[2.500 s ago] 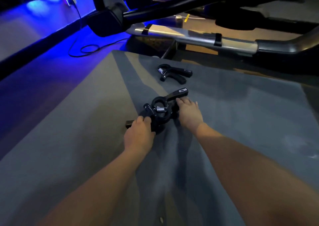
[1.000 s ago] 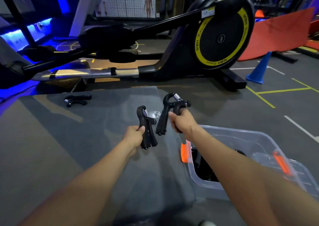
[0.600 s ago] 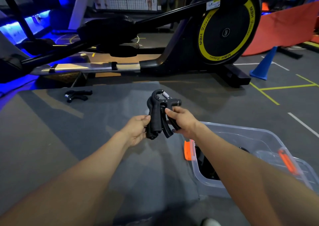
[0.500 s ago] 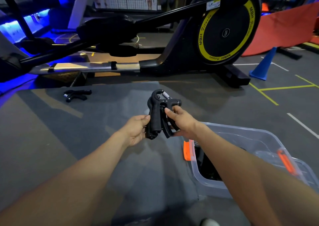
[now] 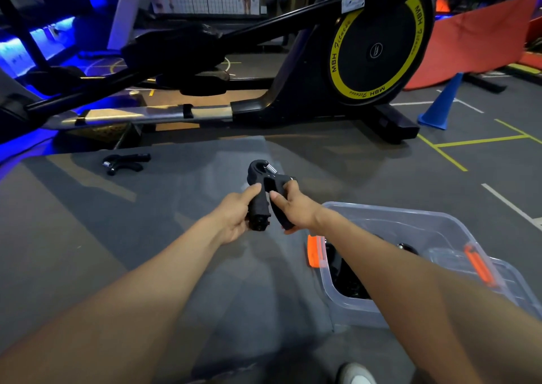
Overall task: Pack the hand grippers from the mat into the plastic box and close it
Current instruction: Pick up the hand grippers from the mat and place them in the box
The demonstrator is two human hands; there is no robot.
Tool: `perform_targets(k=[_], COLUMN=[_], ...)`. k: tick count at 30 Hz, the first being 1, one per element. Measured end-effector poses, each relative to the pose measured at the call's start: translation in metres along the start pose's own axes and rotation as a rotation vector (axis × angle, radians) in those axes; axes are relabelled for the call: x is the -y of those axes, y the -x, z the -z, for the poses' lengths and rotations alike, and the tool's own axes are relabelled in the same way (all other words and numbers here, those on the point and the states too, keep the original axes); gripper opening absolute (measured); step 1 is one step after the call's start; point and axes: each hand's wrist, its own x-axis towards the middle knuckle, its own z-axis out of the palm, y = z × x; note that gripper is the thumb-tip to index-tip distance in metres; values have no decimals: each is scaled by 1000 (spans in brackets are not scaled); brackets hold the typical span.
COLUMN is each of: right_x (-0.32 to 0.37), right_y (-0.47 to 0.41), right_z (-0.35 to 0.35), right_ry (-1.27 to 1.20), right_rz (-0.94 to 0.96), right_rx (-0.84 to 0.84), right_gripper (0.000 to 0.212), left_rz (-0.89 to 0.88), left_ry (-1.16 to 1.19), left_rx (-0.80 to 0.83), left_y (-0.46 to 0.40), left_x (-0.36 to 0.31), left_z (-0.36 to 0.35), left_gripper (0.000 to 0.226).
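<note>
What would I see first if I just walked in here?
Probably the big exercise machine at the back, with its black wheel ringed in yellow. Closer, two hands, left hand and right hand, hold black hand grippers up over the grey mat, beside a clear plastic box.

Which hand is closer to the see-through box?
Right. The right hand is just left of the plastic box, near its rim. The left hand is farther left, over the mat.

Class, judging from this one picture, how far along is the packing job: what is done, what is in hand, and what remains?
Done: dark items already lie in the open plastic box. In hand: the left hand and right hand hold black hand grippers pressed together above the mat. Left: box these, fetch the lone gripper, fit the lid.
</note>
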Motion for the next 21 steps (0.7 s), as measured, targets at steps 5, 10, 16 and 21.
perform_targets(k=[5,10,16,21], right_x=[0,-5,3,16], right_y=[1,3,1,15], right_z=[9,17,10,-5], right_ry=[-599,-637,76,569], right_rz=[-128,-150,5,141], right_rx=[32,48,-276,-361], right_gripper=[23,17,29,35], left_rz=[-51,-16,-169,-72], left_ry=[100,16,-398,82], left_rx=[-11,50,-258,-82], left_y=[-3,2,-6,0], left_x=[-4,-4,2,-6], left_z=[-3,-8,-18,-32], left_gripper=[30,28,39,22])
